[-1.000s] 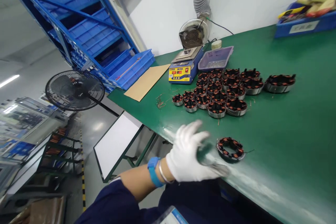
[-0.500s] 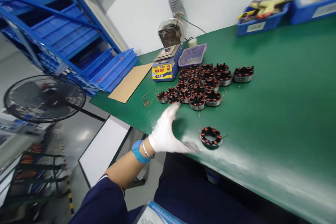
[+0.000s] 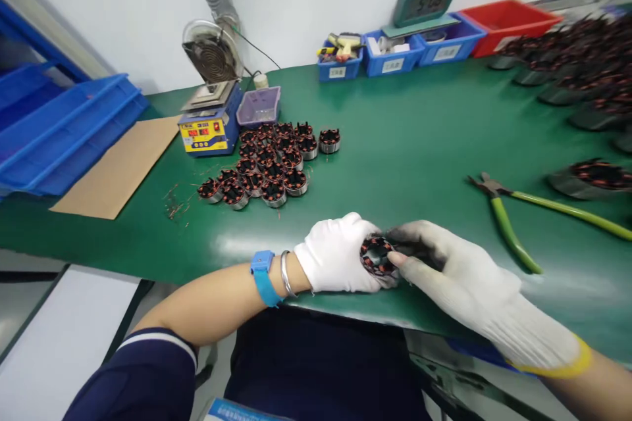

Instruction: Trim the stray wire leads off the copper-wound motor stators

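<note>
Near the front edge of the green table, my left hand (image 3: 340, 253), in a white glove, is wrapped around a ring-shaped copper-wound part (image 3: 371, 255). My right hand (image 3: 444, 270), gloved with a yellow cuff, holds the part's right side, its bare thumb tip on the rim and its fingers behind. To the right lie pliers (image 3: 503, 210) with green handles, jaws apart. A cluster of similar wound rings (image 3: 273, 192) stands on the table, left of and beyond my hands.
A blue and yellow device (image 3: 210, 131), a purple tray (image 3: 259, 105) and brown cardboard (image 3: 118, 164) are at the left. Blue bins (image 3: 340, 70), a red bin (image 3: 513, 20) and a clock (image 3: 427, 1) line the back. More rings (image 3: 592, 72) crowd the right.
The view has swung right, bringing the pliers and the right-hand rings in. My left hand has closed on the single ring, which stood alone on the table, and my right hand has come in to it.
</note>
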Action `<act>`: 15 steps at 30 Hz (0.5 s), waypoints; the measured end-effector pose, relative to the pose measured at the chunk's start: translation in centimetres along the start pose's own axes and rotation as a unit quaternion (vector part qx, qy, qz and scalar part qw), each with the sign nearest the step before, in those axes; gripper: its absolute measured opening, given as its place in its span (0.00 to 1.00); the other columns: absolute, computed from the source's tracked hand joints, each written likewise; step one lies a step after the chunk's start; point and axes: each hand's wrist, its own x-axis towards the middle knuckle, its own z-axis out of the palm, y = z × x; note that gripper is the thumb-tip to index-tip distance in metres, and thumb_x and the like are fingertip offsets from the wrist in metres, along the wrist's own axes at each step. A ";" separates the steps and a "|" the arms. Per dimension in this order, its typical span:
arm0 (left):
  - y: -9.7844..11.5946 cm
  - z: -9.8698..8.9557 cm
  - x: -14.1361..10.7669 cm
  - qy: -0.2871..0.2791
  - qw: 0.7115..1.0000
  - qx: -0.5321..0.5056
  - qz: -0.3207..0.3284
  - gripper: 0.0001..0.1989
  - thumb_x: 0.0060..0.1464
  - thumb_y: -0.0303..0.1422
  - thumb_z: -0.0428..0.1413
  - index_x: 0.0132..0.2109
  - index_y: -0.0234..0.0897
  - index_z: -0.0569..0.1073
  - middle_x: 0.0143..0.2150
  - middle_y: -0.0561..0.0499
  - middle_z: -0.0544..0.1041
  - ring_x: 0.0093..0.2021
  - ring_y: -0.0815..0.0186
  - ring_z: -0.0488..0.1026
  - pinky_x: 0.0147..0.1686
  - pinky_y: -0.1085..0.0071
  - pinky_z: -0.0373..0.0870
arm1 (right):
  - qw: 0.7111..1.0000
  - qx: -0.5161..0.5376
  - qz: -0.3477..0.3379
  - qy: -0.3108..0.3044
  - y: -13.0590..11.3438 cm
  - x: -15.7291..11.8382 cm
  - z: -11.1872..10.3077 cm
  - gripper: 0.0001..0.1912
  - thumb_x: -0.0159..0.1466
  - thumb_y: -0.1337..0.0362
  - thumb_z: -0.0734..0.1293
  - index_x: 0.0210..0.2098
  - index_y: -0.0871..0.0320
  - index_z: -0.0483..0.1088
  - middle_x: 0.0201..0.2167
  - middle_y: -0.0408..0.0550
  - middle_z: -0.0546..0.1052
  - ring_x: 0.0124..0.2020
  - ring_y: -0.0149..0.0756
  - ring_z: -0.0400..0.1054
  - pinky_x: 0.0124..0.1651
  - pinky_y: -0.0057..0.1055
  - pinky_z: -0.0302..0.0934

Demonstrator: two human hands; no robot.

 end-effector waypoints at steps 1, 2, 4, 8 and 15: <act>0.0 0.0 0.0 -0.004 1.000 0.005 0.002 0.26 0.49 0.53 0.64 0.50 0.42 0.78 0.46 0.47 0.78 0.44 0.51 0.83 0.45 0.58 0.80 | 1.000 0.000 -0.001 0.010 0.0 0.0 0.0 0.16 0.61 0.48 0.64 0.36 0.51 0.76 0.35 0.50 0.83 0.36 0.46 0.79 0.40 0.42 0.75; 0.0 0.0 0.0 -0.009 1.000 0.009 0.002 0.26 0.48 0.53 0.65 0.49 0.42 0.78 0.45 0.47 0.78 0.44 0.51 0.83 0.45 0.58 0.80 | 1.000 0.002 0.004 0.021 0.2 0.0 -0.1 0.16 0.62 0.48 0.63 0.33 0.51 0.75 0.32 0.49 0.82 0.33 0.45 0.78 0.38 0.41 0.74; -0.2 -0.1 -0.1 -0.020 1.000 0.013 0.000 0.29 0.46 0.54 0.67 0.49 0.42 0.78 0.45 0.47 0.78 0.44 0.52 0.82 0.45 0.60 0.79 | 0.999 0.019 0.025 0.039 0.7 0.0 -0.4 0.17 0.62 0.46 0.63 0.30 0.51 0.74 0.27 0.48 0.80 0.28 0.42 0.75 0.32 0.38 0.71; -0.3 -0.1 -0.1 -0.036 0.999 0.017 0.001 0.29 0.46 0.54 0.67 0.50 0.41 0.77 0.46 0.47 0.78 0.43 0.53 0.82 0.44 0.61 0.78 | 0.998 0.017 0.025 0.048 1.0 0.2 -0.8 0.18 0.61 0.44 0.65 0.33 0.51 0.75 0.29 0.48 0.81 0.29 0.44 0.76 0.30 0.38 0.70; -0.1 0.2 -0.2 -0.025 0.999 0.021 0.023 0.26 0.51 0.54 0.61 0.49 0.40 0.77 0.44 0.45 0.78 0.42 0.50 0.83 0.40 0.60 0.78 | 0.983 -0.049 -0.164 0.063 -1.0 -0.9 -0.4 0.13 0.69 0.59 0.62 0.30 0.50 0.72 0.31 0.47 0.81 0.32 0.39 0.77 0.35 0.34 0.73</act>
